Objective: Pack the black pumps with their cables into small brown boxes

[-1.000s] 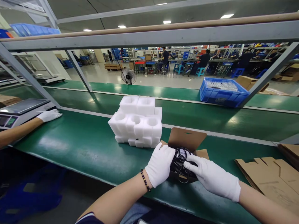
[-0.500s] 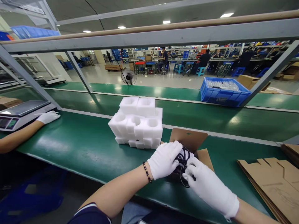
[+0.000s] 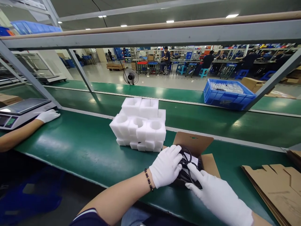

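Observation:
An open brown cardboard box (image 3: 194,143) stands on the green bench with its lid flap raised and a side flap out to the right. Inside it lies a looped black cable (image 3: 187,156) over dark contents and a white printed label. My left hand (image 3: 166,166), in a white glove, curls its fingers over the left part of the cable. My right hand (image 3: 213,192), also gloved, has its forefinger stretched onto the cable loops and its thumb apart, holding nothing. The fingertips of my left hand are partly hidden among the cable.
White foam blocks (image 3: 141,128) with round holes are stacked left of the box. Flat cardboard blanks (image 3: 275,185) lie at the right. A blue crate (image 3: 229,95) sits behind. At the left, a co-worker's gloved hand (image 3: 48,116) rests beside a scale (image 3: 25,110).
My right hand has gone from pinching the lower cable loop to a spread thumb and forefinger, the fingertip on the cable. My left hand stays on the cable. The view has shifted slightly.

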